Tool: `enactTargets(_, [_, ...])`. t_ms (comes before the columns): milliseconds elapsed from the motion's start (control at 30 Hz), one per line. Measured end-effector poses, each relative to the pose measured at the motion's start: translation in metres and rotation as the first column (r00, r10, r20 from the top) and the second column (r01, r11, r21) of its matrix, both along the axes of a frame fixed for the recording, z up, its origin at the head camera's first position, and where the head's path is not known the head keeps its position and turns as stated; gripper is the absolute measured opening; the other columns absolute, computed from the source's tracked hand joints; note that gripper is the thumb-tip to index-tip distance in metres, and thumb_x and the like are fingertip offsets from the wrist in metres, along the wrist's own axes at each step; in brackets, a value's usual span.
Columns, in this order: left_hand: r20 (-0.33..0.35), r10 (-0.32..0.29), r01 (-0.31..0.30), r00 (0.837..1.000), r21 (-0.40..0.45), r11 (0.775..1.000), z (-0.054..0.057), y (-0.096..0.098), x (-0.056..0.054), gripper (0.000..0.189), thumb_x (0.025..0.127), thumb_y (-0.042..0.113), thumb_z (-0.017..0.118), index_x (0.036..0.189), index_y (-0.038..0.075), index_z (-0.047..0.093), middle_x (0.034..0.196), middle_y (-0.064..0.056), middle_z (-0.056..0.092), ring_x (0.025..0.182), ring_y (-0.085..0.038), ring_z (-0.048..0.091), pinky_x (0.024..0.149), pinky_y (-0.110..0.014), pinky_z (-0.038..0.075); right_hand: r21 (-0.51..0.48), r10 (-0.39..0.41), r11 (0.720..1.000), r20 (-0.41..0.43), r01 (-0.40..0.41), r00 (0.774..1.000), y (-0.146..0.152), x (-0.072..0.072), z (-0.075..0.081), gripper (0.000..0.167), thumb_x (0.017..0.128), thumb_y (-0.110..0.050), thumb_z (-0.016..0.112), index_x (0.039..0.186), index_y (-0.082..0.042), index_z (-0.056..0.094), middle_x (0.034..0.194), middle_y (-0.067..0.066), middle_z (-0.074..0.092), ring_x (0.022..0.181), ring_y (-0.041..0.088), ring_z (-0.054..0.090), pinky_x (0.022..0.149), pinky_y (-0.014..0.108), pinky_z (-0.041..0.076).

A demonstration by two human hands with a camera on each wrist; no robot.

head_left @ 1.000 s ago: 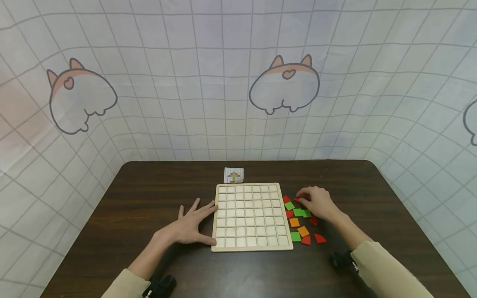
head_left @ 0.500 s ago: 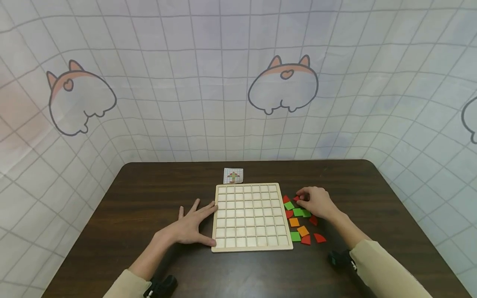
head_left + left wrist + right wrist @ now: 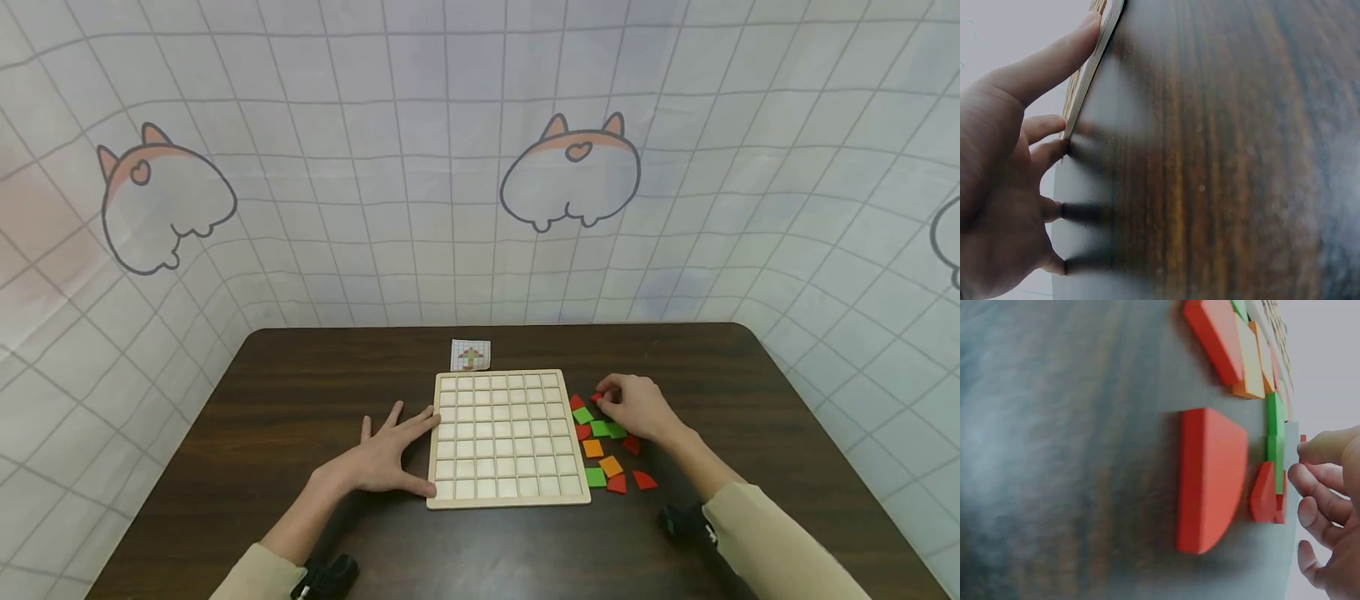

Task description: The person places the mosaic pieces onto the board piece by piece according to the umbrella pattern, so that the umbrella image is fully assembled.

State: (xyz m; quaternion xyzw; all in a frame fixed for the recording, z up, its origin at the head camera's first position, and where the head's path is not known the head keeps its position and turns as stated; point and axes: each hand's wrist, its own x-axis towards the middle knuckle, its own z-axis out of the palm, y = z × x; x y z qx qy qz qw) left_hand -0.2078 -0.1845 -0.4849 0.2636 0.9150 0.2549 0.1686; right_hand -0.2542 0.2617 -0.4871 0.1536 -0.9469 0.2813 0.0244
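Note:
Against the left edge of a pale wooden grid board (image 3: pixel 498 437) rests my left hand (image 3: pixel 382 458), its fingers spread; the thumb touches the board near its front corner. In the left wrist view, the thumb (image 3: pixel 1054 62) meets the board's rim. My right hand (image 3: pixel 637 407) is to the right of the board and pinches a small red piece (image 3: pixel 597 397) between thumb and fingertips. Only a sliver of that red piece (image 3: pixel 1302 438) shows in the right wrist view, so its full shape is hidden. Nearby lie green squares (image 3: pixel 599 428), orange squares (image 3: pixel 611 466) and red quarter-circle pieces (image 3: pixel 643 480).
A small card (image 3: pixel 471 355) with a coloured grid picture lies behind the board. The loose pieces sit close along the board's right side on the dark wooden table (image 3: pixel 330 367). A patterned white cloth (image 3: pixel 412 167) hangs behind the table.
The red piece at my right fingertips has shifted slightly away from me and shows more between them. My left hand has stayed at the board's edge.

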Motion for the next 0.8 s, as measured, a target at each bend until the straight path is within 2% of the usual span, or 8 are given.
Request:
enactTargets(400, [0.004, 0.004, -0.004, 1.000, 0.003, 1.000, -0.002, 0.002, 0.000, 0.106, 0.080, 0.058, 0.084, 0.164, 0.020, 0.031, 0.171, -0.005, 0.016, 0.153, -0.046, -0.010, 0.102, -0.082, -0.013, -0.072, 0.076, 0.995, 0.006, -0.075, 0.997, -0.017, -0.009, 0.005, 0.016, 0.096, -0.008, 0.069, 0.110, -0.001, 0.073, 0.086, -0.001, 0.066, 0.072, 0.012, 0.058, 0.066, 0.033, 0.050])
enactTargets(800, [0.016, 0.010, -0.010, 1.000, 0.009, 1.000, -0.001, 0.003, 0.001, 0.106, 0.080, 0.057, 0.084, 0.164, 0.021, 0.031, 0.171, -0.005, 0.015, 0.153, -0.044, -0.011, 0.103, -0.081, -0.015, -0.148, 0.100, 0.985, 0.042, -0.093, 0.994, -0.036, -0.015, 0.006, 0.019, 0.097, -0.010, 0.071, 0.113, -0.001, 0.072, 0.086, -0.001, 0.066, 0.072, 0.014, 0.060, 0.063, 0.031, 0.050])
